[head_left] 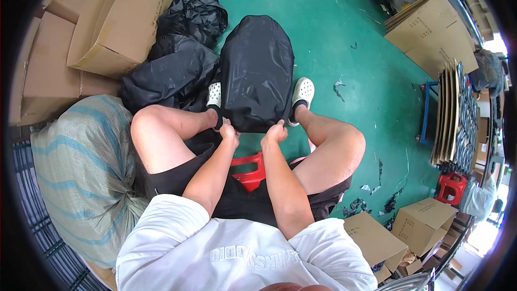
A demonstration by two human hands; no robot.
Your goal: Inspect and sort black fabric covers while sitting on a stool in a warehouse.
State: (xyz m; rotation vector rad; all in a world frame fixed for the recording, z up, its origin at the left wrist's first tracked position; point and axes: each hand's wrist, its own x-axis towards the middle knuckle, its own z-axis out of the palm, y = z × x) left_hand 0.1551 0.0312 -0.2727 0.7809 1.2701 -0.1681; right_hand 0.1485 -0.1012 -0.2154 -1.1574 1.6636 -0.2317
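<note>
A large package wrapped in black plastic stands on the floor between my feet, its near end facing me. My left hand is closed on the near left corner of the black wrapping. At the near right corner, my right hand pinches the same wrapping. The plastic looks taut over the top and creased along the near edge. I sit on a red plastic stool, which shows between my thighs. The fingertips of both hands are partly hidden.
Crumpled black plastic bags lie left of the package, beside cardboard boxes. A striped woven sack bulges at my left. Flattened cartons, a blue-framed cart, another red stool and open boxes stand rightward. Plastic scraps litter the green floor.
</note>
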